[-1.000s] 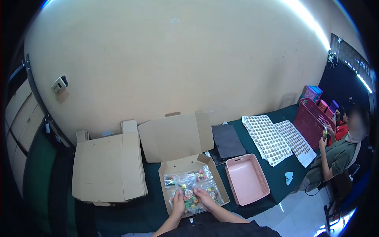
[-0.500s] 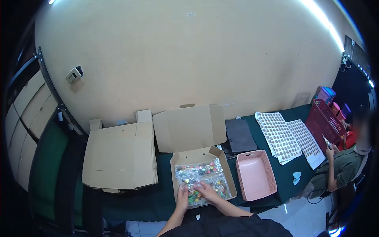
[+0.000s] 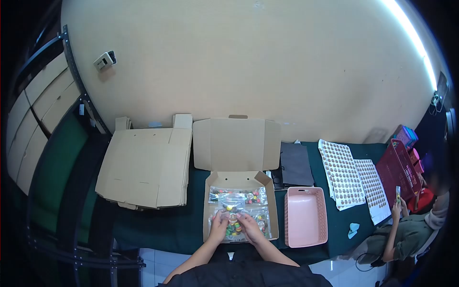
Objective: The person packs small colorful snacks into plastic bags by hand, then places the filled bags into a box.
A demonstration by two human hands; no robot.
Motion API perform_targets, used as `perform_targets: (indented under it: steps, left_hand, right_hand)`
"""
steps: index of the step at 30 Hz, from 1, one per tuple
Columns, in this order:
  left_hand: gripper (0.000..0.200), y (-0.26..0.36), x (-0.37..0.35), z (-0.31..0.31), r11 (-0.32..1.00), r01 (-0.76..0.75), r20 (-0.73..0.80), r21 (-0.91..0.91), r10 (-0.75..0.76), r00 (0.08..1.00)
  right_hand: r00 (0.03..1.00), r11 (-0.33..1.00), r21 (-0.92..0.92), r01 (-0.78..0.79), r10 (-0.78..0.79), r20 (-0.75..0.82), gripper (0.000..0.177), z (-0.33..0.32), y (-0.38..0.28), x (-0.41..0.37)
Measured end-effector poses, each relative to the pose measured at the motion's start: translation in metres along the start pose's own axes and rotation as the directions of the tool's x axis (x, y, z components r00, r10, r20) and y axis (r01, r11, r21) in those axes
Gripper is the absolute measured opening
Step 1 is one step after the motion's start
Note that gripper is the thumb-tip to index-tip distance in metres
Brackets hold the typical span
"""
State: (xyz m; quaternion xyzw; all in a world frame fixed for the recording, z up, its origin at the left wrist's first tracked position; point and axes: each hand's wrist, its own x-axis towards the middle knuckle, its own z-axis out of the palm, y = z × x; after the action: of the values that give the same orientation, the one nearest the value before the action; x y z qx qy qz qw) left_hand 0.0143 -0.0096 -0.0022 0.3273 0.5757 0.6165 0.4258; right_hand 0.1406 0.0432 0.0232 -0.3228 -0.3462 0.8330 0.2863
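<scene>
An open cardboard box (image 3: 273, 205) stands at the table's front edge with its lid raised toward the wall. Inside lie clear bags of colourful round pieces (image 3: 256, 195). Over the box, my left hand (image 3: 219, 226) and my right hand (image 3: 250, 226) pinch opposite sides of one clear bag (image 3: 233, 219) with coloured pieces in it. Fingers of both hands are closed on the bag's edges.
Flattened cardboard boxes (image 3: 146, 162) are stacked on the left. To the right are a pink basket (image 3: 306, 217), dark folders (image 3: 295, 164), sticker sheets (image 3: 342, 174) and a maroon crate (image 3: 396, 167). A person (image 3: 406, 234) holds a phone at far right.
The view has shifted, so the box and table sit differently in the frame. Both hands still hold the small bag, now more upright over the box. The person's phone is raised more upright.
</scene>
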Motion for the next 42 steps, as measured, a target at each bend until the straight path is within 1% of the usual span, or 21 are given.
perform_targets:
  steps: [1,3,5,6,10,12,13,14,16,17,18,20,24,25,27,28,30,35,37,40,42]
  left_hand:
    - [0.034,-0.005,0.006,0.0,0.996,0.079,0.034,0.034,-0.081,0.996]
    - [0.034,-0.01,0.01,0.006,0.995,0.071,0.047,0.07,-0.075,0.996]
    - [0.035,0.018,0.006,0.024,0.99,0.05,0.06,0.13,-0.058,0.997]
    - [0.036,0.026,0.007,0.032,0.999,-0.021,0.094,0.05,0.017,0.995]
    - [0.036,0.023,0.016,0.04,1.0,-0.006,0.177,-0.012,0.008,0.984]
    - [0.034,0.024,0.02,0.042,0.98,0.193,0.114,0.044,-0.196,0.974]
    - [0.034,0.025,0.02,0.045,0.978,0.205,0.116,0.044,-0.208,0.971]
    - [0.032,0.027,0.018,0.05,0.99,0.143,0.153,-0.02,-0.138,0.978]
    - [0.032,0.03,0.017,0.062,0.993,-0.013,0.208,-0.121,0.038,0.977]
    - [0.032,0.031,0.016,0.063,0.993,-0.009,0.205,-0.12,0.034,0.978]
    - [0.035,0.037,0.014,0.065,0.998,-0.056,0.238,-0.029,0.061,0.969]
    - [0.046,0.051,0.008,0.067,0.975,-0.141,0.29,0.17,0.087,0.953]
    - [0.048,0.046,0.003,0.067,0.945,-0.252,0.33,0.21,0.174,0.928]
    - [0.048,0.037,0.006,0.066,0.971,-0.194,0.302,0.142,0.144,0.942]
    - [0.049,0.03,0.009,0.064,0.988,-0.138,0.275,0.071,0.113,0.955]
    - [0.049,0.032,0.007,0.063,0.996,-0.088,0.281,0.005,0.083,0.956]
    - [0.047,0.029,0.003,0.06,0.993,0.004,0.318,-0.117,0.034,0.948]
    - [0.047,0.021,0.004,0.048,0.993,-0.104,0.379,0.05,0.077,0.922]
    - [0.048,0.033,0.008,0.042,1.0,-0.001,0.376,0.006,-0.001,0.927]
    - [0.035,0.024,0.022,0.021,0.999,0.05,0.321,0.02,-0.054,0.946]
    - [0.024,0.021,0.027,0.005,0.998,0.059,0.309,-0.025,-0.048,0.95]
  right_hand:
    - [1.0,0.999,0.045,0.002,-0.002,-0.011,0.021,-0.004,-0.004,-0.001]
    - [1.0,0.995,0.096,0.004,-0.003,-0.011,0.023,-0.01,-0.011,-0.004]
    - [0.99,0.993,0.076,0.086,-0.076,-0.121,0.024,-0.016,-0.012,-0.002]
    - [0.988,0.995,-0.025,0.096,-0.098,-0.115,0.025,-0.018,-0.016,-0.004]
    - [0.987,0.993,-0.052,0.104,-0.11,-0.118,0.027,-0.03,-0.02,-0.002]
    - [0.987,0.995,0.009,0.098,-0.096,-0.126,0.026,-0.031,-0.026,-0.006]
    - [0.989,0.994,0.058,0.091,-0.083,-0.121,0.026,-0.03,-0.031,-0.008]
    - [0.982,0.99,-0.035,0.138,-0.141,-0.127,0.024,-0.029,-0.033,-0.009]
    - [0.978,0.988,-0.04,0.15,-0.154,-0.14,0.023,-0.028,-0.043,-0.013]
    - [0.973,0.984,-0.044,0.172,-0.176,-0.152,0.023,-0.028,-0.046,-0.015]
    - [0.97,0.981,-0.122,0.151,-0.171,-0.173,0.023,-0.032,-0.047,-0.014]
    - [0.963,0.983,-0.09,0.16,-0.176,-0.206,0.024,-0.033,-0.045,-0.018]
    - [0.955,0.987,-0.052,0.149,-0.158,-0.25,0.027,-0.034,-0.045,-0.015]
    - [0.956,0.987,-0.052,0.149,-0.158,-0.247,0.027,-0.033,-0.046,-0.016]
    - [0.955,0.965,-0.229,0.125,-0.18,-0.235,0.033,-0.027,-0.05,-0.016]
    - [0.943,0.941,-0.254,0.224,-0.275,-0.186,0.037,-0.031,-0.041,-0.008]
    - [0.956,0.953,-0.237,0.187,-0.232,-0.18,0.037,-0.03,-0.042,-0.012]
    - [0.935,0.955,-0.258,0.149,-0.22,-0.277,0.037,-0.021,-0.036,-0.013]
    - [0.942,0.983,-0.181,0.029,-0.087,-0.324,0.035,-0.017,-0.034,-0.011]
    - [0.945,0.953,-0.287,0.093,-0.175,-0.275,0.033,0.009,-0.027,-0.011]
    - [0.948,0.961,-0.257,0.101,-0.171,-0.269,0.031,0.016,-0.011,-0.004]
